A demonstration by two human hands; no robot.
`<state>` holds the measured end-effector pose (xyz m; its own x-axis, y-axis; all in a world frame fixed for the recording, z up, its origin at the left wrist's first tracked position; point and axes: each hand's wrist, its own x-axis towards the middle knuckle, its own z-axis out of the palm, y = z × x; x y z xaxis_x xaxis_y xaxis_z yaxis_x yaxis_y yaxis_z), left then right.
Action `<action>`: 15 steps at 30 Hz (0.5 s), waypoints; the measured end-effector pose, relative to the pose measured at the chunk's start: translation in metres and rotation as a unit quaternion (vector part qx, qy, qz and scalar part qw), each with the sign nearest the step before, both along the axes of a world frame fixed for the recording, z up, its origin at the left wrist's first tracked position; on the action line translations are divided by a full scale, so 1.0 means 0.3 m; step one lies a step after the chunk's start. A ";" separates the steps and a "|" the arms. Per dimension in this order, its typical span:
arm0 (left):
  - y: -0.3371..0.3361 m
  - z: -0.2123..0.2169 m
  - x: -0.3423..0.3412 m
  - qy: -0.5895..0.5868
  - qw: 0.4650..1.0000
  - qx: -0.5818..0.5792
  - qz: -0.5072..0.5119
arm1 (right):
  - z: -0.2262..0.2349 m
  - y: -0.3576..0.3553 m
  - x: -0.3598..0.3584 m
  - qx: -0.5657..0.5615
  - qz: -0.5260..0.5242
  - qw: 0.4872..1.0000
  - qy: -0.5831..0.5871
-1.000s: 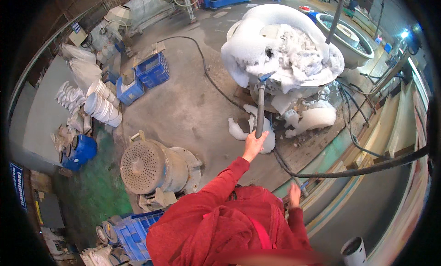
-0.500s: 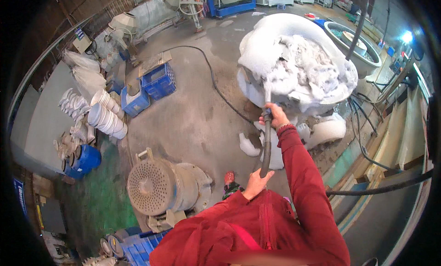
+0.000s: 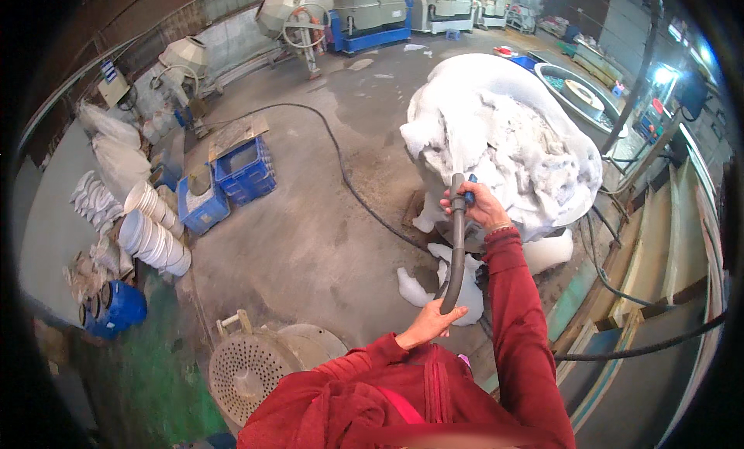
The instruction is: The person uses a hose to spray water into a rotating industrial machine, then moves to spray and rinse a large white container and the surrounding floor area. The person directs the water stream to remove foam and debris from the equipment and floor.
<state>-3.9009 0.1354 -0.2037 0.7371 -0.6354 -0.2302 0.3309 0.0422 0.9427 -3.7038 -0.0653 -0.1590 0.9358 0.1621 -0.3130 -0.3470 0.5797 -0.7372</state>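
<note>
Grey hose (image 3: 457, 255) slanted up in front of us: our left hand (image 3: 430, 323) gripped its lower bend, our right hand (image 3: 482, 206) clasped its upper part at a blue handle (image 3: 470, 192). Its mouth faced the heaped white foam (image 3: 527, 139), and a pale stream (image 3: 457, 151) ran from it toward the heap.

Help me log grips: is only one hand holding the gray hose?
No, the right hand grips the gray hose near its front end, while the left hand holds it farther back.
</note>
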 end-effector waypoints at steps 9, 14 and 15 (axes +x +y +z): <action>-0.042 -0.027 0.018 0.056 0.993 -0.106 -0.008 | -0.079 0.011 0.061 -0.076 -0.114 0.990 -0.016; -0.100 -0.014 0.014 0.044 0.995 -0.078 0.043 | -0.052 0.022 0.114 -0.117 -0.062 0.991 0.011; -0.117 -0.028 0.019 0.047 0.995 -0.077 0.050 | -0.113 -0.017 0.135 -0.108 -0.052 0.992 0.027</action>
<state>-3.8952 0.1004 -0.2122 0.7778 -0.5937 -0.2063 0.4040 0.2208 0.8877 -3.6632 -0.0703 -0.1930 0.9251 -0.0115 -0.3796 -0.3353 0.4446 -0.8306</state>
